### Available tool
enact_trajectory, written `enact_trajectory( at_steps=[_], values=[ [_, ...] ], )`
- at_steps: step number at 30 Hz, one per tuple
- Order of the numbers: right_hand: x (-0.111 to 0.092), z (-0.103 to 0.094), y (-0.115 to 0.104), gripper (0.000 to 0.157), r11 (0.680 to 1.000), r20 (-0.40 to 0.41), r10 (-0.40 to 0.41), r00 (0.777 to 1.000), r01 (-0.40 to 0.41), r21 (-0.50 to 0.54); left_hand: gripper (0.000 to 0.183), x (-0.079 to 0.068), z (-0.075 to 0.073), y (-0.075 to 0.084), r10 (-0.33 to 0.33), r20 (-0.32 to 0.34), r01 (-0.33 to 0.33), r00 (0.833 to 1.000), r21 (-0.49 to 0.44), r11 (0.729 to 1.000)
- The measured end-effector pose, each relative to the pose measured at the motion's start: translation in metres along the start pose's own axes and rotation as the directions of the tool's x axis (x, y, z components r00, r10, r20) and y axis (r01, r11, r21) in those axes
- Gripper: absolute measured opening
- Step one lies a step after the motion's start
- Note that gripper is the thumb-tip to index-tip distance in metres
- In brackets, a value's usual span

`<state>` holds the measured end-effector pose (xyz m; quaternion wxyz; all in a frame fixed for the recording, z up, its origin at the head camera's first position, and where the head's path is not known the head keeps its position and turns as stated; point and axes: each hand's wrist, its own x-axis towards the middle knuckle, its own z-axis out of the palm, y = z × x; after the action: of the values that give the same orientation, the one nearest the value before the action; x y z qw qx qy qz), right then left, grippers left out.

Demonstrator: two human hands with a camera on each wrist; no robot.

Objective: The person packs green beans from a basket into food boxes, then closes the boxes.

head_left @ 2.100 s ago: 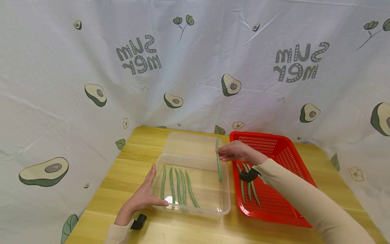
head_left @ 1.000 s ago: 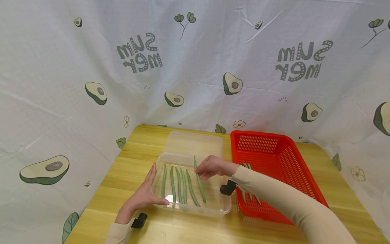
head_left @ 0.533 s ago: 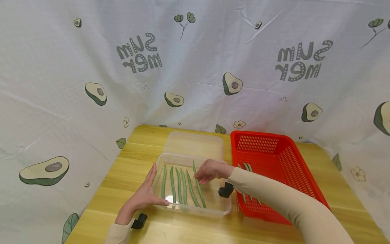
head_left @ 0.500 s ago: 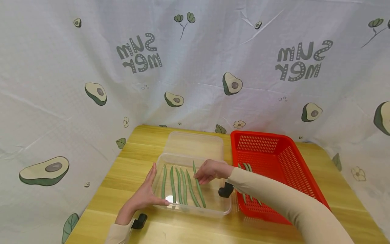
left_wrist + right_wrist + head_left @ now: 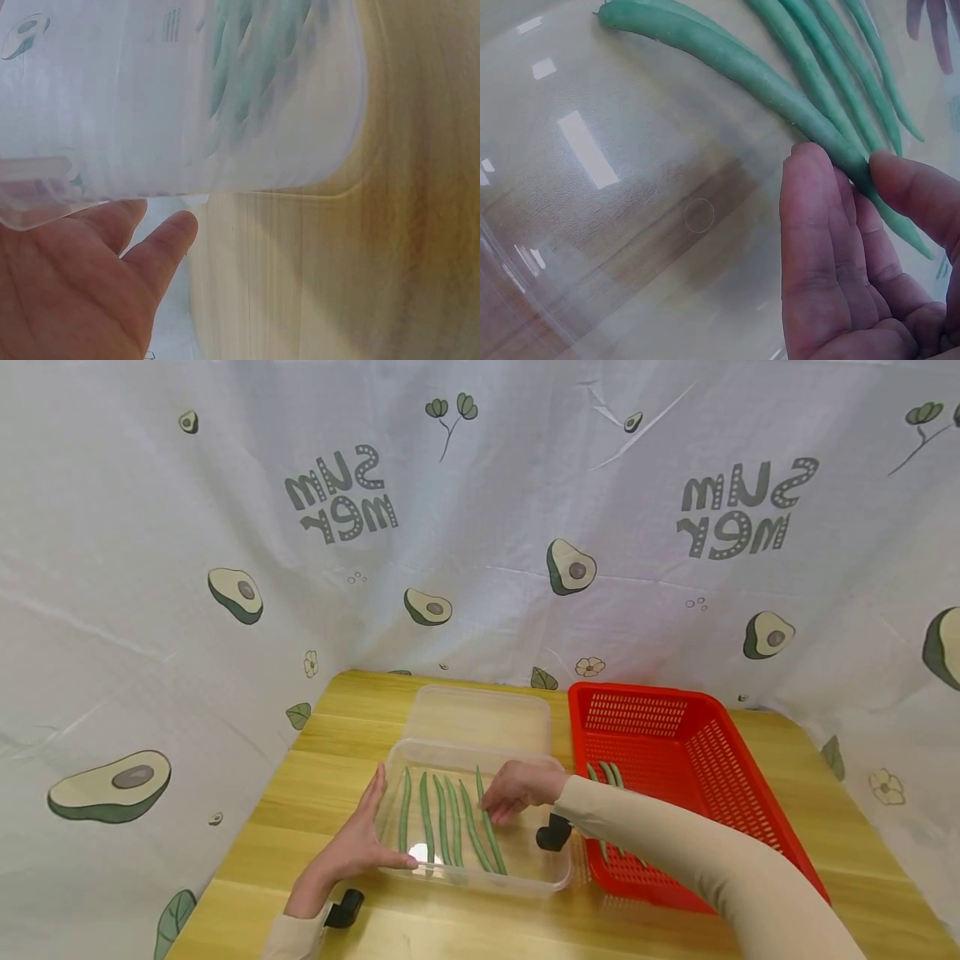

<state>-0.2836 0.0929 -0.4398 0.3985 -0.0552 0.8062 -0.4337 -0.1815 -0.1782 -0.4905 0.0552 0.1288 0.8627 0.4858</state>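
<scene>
In the head view a clear plastic container (image 5: 525,884) holds several green beans (image 5: 405,810) lying side by side, roughly lengthwise. My left hand (image 5: 352,843) spans its front left corner, thumb at the front wall and straight fingers along the left side. The left wrist view shows the left palm (image 5: 75,285) beside the cloudy container wall. Inside the container, my right hand (image 5: 520,789) pinches the rightmost green bean (image 5: 742,67) between thumb and fingers. That bean lies at or close to the container floor, right of the others.
A red perforated basket (image 5: 660,760) stands to the right with a few green beans (image 5: 604,852), partly hidden under the right sleeve. A clear lid (image 5: 480,714) lies behind the container on the wooden table (image 5: 277,827). A printed cloth hangs behind.
My right hand has carried a green bean leftward from above the container's right edge and lowered it beside the other beans. In the last half second it slid slightly nearer. The left hand stayed put.
</scene>
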Motion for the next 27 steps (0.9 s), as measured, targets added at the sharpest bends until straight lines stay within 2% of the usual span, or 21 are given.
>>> enact_trajectory(
  at_steps=[20, 27],
  values=[
    [0.011, 0.004, 0.006, 0.014, 0.993, -0.042, 0.053, 0.998, -0.057, -0.100, 0.143, -0.001, 0.001, 0.001, -0.007, 0.005, 0.007, 1.000, -0.004, 1.000],
    [0.014, 0.006, 0.007, 0.015, 0.992, -0.046, 0.033, 0.998, -0.038, -0.118, 0.144, -0.001, 0.001, -0.001, -0.007, -0.004, 0.007, 1.000, 0.008, 1.000]
  ],
)
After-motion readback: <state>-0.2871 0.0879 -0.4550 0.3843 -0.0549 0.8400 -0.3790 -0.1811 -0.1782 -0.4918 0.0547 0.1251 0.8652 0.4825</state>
